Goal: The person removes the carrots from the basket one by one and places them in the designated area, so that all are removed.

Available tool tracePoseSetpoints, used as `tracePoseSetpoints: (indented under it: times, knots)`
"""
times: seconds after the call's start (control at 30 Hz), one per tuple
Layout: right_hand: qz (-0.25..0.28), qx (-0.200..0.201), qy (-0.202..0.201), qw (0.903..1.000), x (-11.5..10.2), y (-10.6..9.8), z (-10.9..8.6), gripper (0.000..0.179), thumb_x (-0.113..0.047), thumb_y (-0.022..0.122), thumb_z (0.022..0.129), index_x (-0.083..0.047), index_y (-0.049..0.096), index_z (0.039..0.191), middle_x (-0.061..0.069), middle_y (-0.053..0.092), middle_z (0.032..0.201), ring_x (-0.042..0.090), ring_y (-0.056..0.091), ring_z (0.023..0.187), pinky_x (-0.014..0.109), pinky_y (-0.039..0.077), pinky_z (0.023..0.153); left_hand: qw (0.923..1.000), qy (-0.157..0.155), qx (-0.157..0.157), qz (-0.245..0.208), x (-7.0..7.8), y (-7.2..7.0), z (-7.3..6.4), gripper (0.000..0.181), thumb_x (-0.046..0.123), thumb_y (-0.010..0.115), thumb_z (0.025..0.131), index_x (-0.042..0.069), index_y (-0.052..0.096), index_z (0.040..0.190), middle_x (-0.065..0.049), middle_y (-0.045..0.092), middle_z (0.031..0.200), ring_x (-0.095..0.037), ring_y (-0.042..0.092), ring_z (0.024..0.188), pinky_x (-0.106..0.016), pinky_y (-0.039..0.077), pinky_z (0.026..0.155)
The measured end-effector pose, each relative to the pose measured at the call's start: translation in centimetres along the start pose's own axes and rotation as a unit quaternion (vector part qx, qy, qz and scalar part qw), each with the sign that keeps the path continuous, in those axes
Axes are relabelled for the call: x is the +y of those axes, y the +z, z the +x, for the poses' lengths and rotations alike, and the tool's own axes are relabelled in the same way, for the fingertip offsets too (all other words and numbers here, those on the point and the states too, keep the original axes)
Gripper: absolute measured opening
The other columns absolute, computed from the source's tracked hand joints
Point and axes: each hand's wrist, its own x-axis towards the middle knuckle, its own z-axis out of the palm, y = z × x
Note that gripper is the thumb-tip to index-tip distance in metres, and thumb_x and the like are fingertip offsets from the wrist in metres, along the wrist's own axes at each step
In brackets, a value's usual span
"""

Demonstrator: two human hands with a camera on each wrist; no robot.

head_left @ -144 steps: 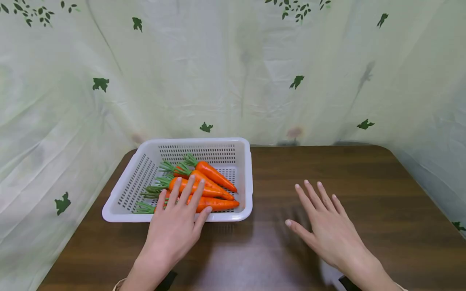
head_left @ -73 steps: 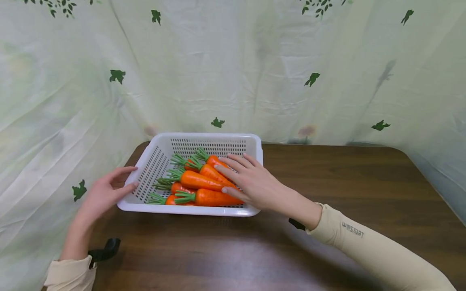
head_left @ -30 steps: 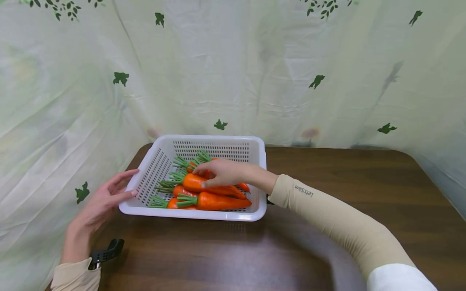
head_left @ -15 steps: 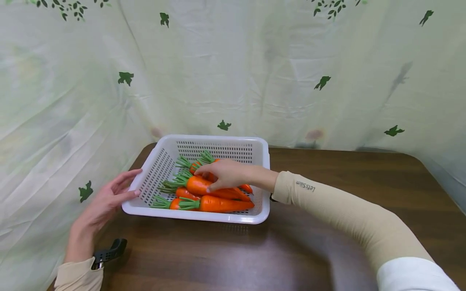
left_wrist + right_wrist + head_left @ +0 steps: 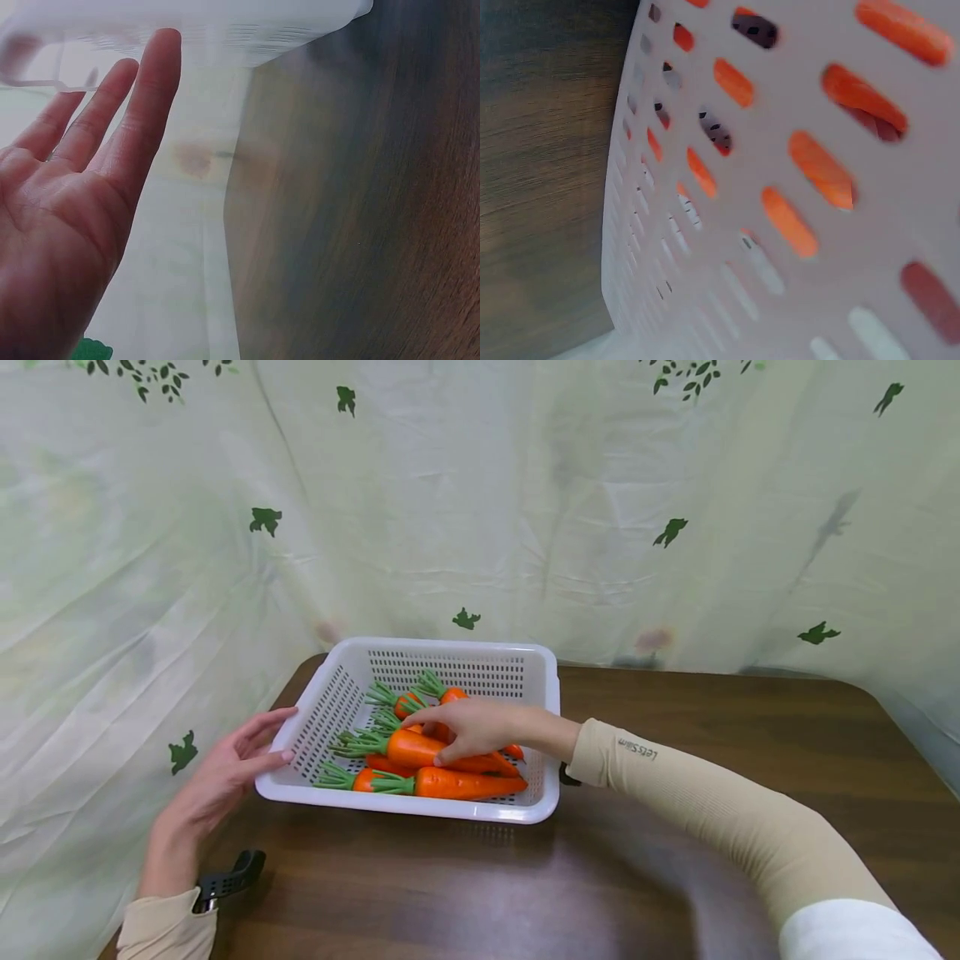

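Note:
A white slotted plastic basket (image 5: 405, 806) holds several orange carrots with green tops. My left hand (image 5: 217, 777) touches its left rim, with the thumb on the rim. In the left wrist view the fingers of that hand (image 5: 67, 210) lie straight against the basket's outside (image 5: 225, 34). Inside the basket, my right hand (image 5: 483, 727) pinches a carrot (image 5: 411, 749) between thumb and fingers. Another carrot (image 5: 468, 783) lies just in front of it, along the near wall. The right wrist view shows the basket's wall (image 5: 817, 281) with orange behind its slots; the hand is hidden there.
The basket stands on the left part of a dark wooden table (image 5: 720, 727). Pale cloth (image 5: 487, 510) with green leaf shapes hangs behind and beside the table. A black strap device (image 5: 232, 881) is on the left wrist.
Both hands, first spread above the table, went to the basket. The left reached its rim, the right went in among the carrots. The pinched carrot has shifted slightly toward the near side.

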Motion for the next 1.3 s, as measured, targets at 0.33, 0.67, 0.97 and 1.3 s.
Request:
tracePoseSetpoints:
  times: [0.33,0.67,0.97,1.3]
  knots:
    - [0.094,0.029,-0.031,0.9947,0.5,0.1,-0.9,0.065,-0.019,0.067,0.093,-0.027,0.039,0.151,-0.003,0.053,0.132,0.014,0.053,0.107,0.029,0.045,0.09,1.0,0.002,-0.002,-0.006,-0.1,0.0,-0.1,0.063,0.02,0.062,0.097,0.025,0.032,0.153,-0.011,0.028,0.154,-0.015,0.049,0.119,-0.035,0.053,0.086]
    - [0.171,0.093,-0.07,0.9783,0.5,-0.6,-2.1,0.066,-0.012,0.066,0.093,-0.027,0.037,0.151,0.0,0.055,0.133,0.016,0.059,0.105,0.031,0.05,0.087,0.9994,0.008,-0.007,-0.033,-0.4,-0.3,0.0,0.062,0.016,0.061,0.098,0.024,0.034,0.152,-0.005,0.035,0.148,-0.014,0.053,0.117,-0.035,0.054,0.085]
    - [0.179,0.141,-0.093,0.9692,-0.3,-1.2,-3.6,0.071,-0.014,0.065,0.094,-0.026,0.03,0.155,-0.001,0.053,0.136,0.013,0.057,0.11,0.034,0.05,0.091,0.9998,0.011,-0.004,-0.016,-0.4,-0.1,0.0,0.063,0.018,0.061,0.098,0.026,0.032,0.153,-0.004,0.035,0.149,-0.016,0.052,0.119,-0.035,0.053,0.088]
    - [0.209,0.2,-0.086,0.9534,-0.7,-1.3,-5.1,0.072,-0.017,0.064,0.095,-0.034,0.027,0.155,-0.005,0.049,0.14,0.011,0.059,0.108,0.034,0.051,0.088,0.9997,0.018,-0.001,-0.016,-0.5,-0.1,0.0,0.062,0.018,0.061,0.098,0.025,0.032,0.153,-0.003,0.037,0.148,-0.014,0.053,0.118,-0.033,0.053,0.087]
